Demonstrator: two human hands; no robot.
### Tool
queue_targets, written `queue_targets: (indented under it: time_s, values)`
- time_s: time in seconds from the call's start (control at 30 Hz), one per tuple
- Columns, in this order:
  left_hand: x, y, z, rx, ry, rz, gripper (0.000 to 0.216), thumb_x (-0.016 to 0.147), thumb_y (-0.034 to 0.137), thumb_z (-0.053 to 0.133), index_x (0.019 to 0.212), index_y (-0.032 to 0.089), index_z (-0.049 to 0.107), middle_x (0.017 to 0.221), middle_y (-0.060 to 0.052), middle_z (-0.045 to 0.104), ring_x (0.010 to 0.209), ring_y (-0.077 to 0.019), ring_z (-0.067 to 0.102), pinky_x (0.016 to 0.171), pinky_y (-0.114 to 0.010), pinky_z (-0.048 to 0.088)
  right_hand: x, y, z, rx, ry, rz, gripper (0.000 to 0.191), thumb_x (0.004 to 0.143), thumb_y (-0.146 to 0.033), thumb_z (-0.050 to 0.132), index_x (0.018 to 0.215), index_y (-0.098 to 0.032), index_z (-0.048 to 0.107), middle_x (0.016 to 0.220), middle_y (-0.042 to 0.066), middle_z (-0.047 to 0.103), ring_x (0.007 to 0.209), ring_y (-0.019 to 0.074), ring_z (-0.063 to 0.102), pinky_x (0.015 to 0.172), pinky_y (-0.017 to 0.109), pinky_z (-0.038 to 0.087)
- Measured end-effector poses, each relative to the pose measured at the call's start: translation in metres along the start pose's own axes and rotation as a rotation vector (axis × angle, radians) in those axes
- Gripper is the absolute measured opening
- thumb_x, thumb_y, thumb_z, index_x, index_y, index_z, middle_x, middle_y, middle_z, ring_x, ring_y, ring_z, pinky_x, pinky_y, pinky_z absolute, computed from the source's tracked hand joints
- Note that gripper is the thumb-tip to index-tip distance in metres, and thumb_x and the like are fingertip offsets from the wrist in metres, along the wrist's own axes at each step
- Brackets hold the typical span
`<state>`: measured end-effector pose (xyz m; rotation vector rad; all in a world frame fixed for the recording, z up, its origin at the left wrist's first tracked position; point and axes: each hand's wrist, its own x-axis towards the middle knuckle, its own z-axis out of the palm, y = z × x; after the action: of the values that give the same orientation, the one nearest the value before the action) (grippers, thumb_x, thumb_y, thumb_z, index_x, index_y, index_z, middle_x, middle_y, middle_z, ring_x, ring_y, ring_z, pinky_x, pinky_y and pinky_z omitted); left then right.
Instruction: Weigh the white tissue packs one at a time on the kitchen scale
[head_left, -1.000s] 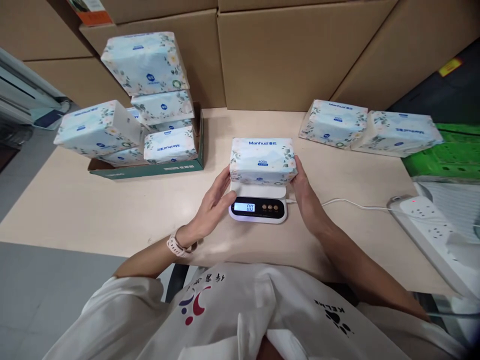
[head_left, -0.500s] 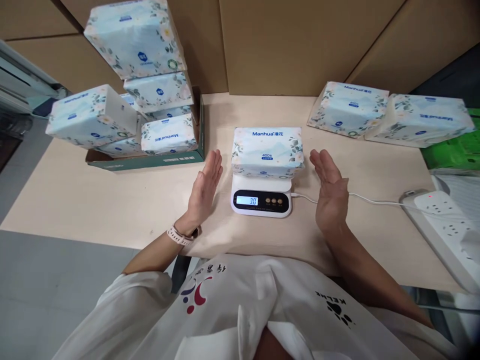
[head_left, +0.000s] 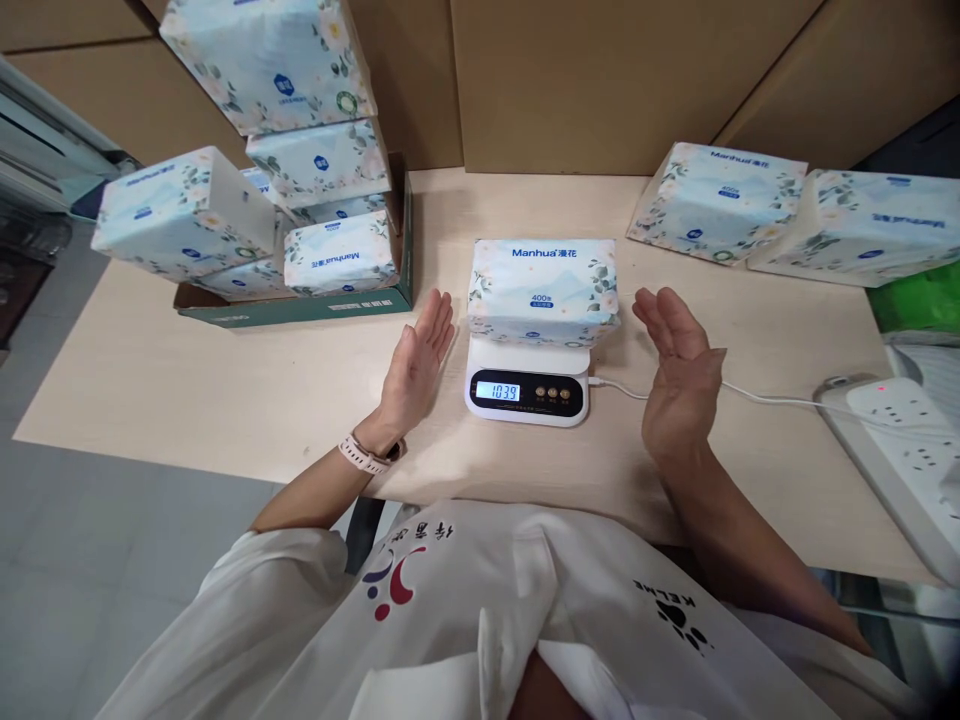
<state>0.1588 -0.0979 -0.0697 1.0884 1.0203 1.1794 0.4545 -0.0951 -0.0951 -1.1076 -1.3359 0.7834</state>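
A tissue pack (head_left: 543, 285) with a floral print rests on the white digital scale (head_left: 526, 395), whose lit display reads about 103.9. My left hand (head_left: 420, 360) is to the left of the pack, fingers stretched out, palm facing it, not touching. On the other side, my right hand (head_left: 681, 380) is held the same way, apart from the pack, with its fingers extended and nothing in it. The pack hides the back of the scale.
A green open carton (head_left: 300, 312) at the back left bears several stacked tissue packs (head_left: 319, 165). Two more tissue packs (head_left: 720, 205) stand at the back right. A white cable (head_left: 780, 400) runs from the scale towards a power strip (head_left: 904, 440). Cardboard boxes (head_left: 630, 85) line the back.
The scale's display has gone from about 3.0 to 103.9. Both hands keep their open pose beside the pack; the whole view has shifted slightly.
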Motion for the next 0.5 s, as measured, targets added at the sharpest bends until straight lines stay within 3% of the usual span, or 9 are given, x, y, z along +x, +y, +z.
queue_targets:
  time_s: [0.3, 0.5]
  values:
    - [0.006, -0.007, -0.007, -0.006, 0.018, -0.029, 0.095, 0.091, 0.092, 0.042, 0.167, 0.037, 0.038, 0.183, -0.001, 0.024, 0.173, -0.027, 0.015, 0.141, -0.049, 0.018, 0.003, -0.003, 0.001, 0.057, -0.009, 0.049, 0.068, 0.106, -0.07, 0.033, 0.153, -0.03, 0.061, 0.159, 0.008, 0.062, 0.152, 0.0309, 0.057, 0.134, 0.056, 0.038]
    - [0.008, -0.007, -0.01, 0.027, 0.031, 0.059, 0.094, 0.092, 0.091, 0.039, 0.167, 0.034, 0.04, 0.182, -0.002, 0.028, 0.172, -0.026, 0.016, 0.141, -0.046, 0.019, 0.01, -0.011, 0.0, 0.086, 0.02, 0.036, 0.072, 0.105, -0.074, 0.029, 0.15, -0.029, 0.063, 0.159, 0.009, 0.063, 0.155, 0.0301, 0.054, 0.134, 0.054, 0.036]
